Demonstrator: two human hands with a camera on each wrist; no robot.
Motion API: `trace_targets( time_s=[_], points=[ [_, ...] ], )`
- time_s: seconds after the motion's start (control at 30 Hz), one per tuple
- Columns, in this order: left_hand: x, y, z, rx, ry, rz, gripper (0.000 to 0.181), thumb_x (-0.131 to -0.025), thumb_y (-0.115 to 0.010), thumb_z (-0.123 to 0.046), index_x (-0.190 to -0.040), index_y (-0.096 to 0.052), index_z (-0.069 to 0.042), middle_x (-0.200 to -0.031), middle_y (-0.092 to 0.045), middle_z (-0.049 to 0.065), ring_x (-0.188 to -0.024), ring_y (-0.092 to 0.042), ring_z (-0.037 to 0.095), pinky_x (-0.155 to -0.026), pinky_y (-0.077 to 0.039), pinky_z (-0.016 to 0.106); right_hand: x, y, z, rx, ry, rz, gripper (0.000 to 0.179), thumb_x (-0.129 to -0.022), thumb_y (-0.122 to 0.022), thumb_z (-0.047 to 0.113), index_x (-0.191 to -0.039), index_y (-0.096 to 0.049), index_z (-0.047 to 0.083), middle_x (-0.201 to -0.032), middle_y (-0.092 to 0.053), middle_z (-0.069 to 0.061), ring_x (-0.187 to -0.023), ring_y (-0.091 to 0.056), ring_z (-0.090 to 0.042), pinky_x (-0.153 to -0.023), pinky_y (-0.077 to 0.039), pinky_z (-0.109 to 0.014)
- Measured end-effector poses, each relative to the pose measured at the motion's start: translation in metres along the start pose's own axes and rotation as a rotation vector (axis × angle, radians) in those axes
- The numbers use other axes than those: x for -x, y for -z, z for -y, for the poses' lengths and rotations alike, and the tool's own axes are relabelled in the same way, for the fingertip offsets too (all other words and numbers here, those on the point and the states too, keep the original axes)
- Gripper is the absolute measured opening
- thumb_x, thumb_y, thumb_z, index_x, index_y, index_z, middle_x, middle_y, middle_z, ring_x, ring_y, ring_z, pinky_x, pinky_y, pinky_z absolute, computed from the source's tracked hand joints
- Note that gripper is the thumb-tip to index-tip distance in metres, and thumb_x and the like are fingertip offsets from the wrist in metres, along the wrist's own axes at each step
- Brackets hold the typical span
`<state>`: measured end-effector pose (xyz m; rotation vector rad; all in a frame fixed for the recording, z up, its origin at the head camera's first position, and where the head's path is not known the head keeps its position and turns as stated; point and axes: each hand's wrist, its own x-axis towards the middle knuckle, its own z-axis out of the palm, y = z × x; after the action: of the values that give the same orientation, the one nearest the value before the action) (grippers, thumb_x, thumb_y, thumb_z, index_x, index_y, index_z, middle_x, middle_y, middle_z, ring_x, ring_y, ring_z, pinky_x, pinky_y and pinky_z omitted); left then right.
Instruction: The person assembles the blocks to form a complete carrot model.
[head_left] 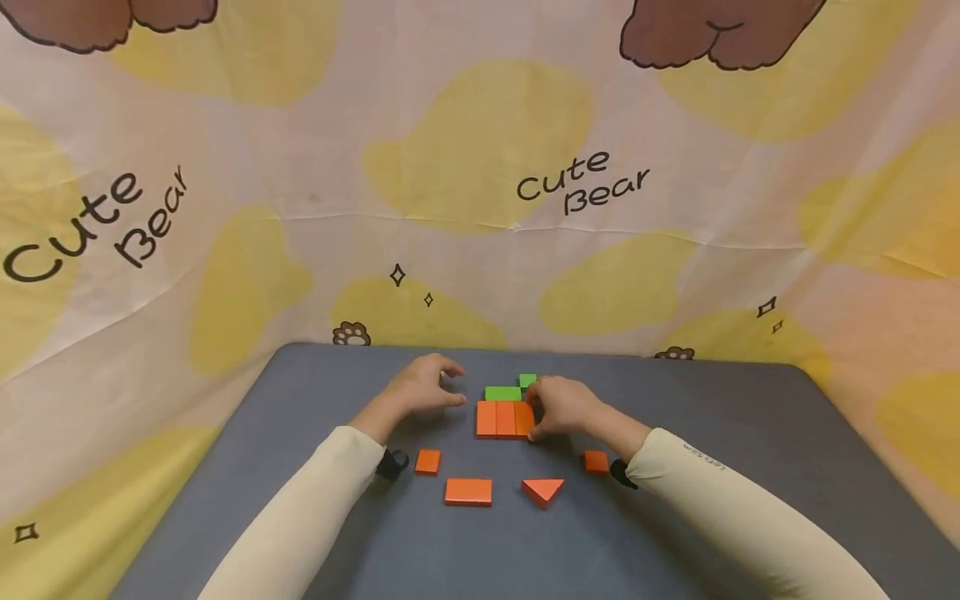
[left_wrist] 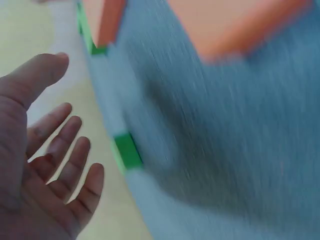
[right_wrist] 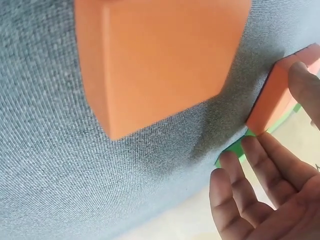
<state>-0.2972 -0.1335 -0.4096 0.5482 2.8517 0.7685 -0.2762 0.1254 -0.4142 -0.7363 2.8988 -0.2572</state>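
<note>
Three orange rectangular blocks (head_left: 497, 419) lie side by side in a row at the middle of the table. My right hand (head_left: 564, 406) pinches the rightmost orange block (right_wrist: 272, 97), with the thumb at its near end and a fingertip at its far end. Left of the row, my left hand (head_left: 423, 385) hovers with thumb and fingers apart and nothing between them. A small green block (left_wrist: 127, 150) sits on the table past its fingers, mostly hidden in the head view. Behind the row are a long green block (head_left: 502, 393) and a small green block (head_left: 527, 381).
Nearer on the grey table (head_left: 337, 533) lie an orange square block (head_left: 428, 462), a rectangular orange block (head_left: 468, 492), an orange triangular block (head_left: 543, 492) and another orange square block (head_left: 596, 462). A patterned cloth (head_left: 480, 150) hangs behind and along the sides.
</note>
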Motion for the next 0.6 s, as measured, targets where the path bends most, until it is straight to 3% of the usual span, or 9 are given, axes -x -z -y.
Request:
trace_targets(
  time_s=[0.17,0.33,0.6],
  points=[
    [-0.007,0.01,0.019,-0.033,0.04,-0.017,0.046,-0.083,-0.073,-0.032,-0.124,-0.065,-0.014,-0.13,-0.057,0.009,-0.119,-0.054,0.029,-0.097,-0.046,0.049,-0.002,-0.003,-0.002,-0.021,-0.016,-0.004,0.053,-0.066,-0.087,0.037,-0.109,-0.071,0.011,-0.102,-0.067,-0.003,-0.089,-0.06,-0.017,-0.081,-0.053,-0.039],
    [-0.014,0.011,0.034,-0.065,0.065,-0.022,0.043,-0.083,-0.073,-0.03,-0.122,-0.066,-0.013,-0.13,-0.058,0.011,-0.117,-0.055,0.029,-0.093,-0.047,0.046,-0.003,-0.003,-0.003,-0.046,-0.028,-0.005,0.051,-0.065,-0.088,0.036,-0.106,-0.072,0.012,-0.097,-0.067,0.0,-0.086,-0.06,-0.015,-0.08,-0.053,-0.038],
    [-0.018,0.005,0.039,-0.093,0.137,-0.046,0.04,-0.084,-0.072,-0.027,-0.12,-0.067,-0.012,-0.124,-0.057,0.013,-0.106,-0.056,0.027,-0.089,-0.047,0.045,-0.004,-0.002,-0.003,-0.065,-0.061,0.017,0.052,-0.065,-0.088,0.036,-0.107,-0.071,0.012,-0.094,-0.066,0.0,-0.082,-0.057,-0.015,-0.076,-0.052,-0.037]
  ],
)
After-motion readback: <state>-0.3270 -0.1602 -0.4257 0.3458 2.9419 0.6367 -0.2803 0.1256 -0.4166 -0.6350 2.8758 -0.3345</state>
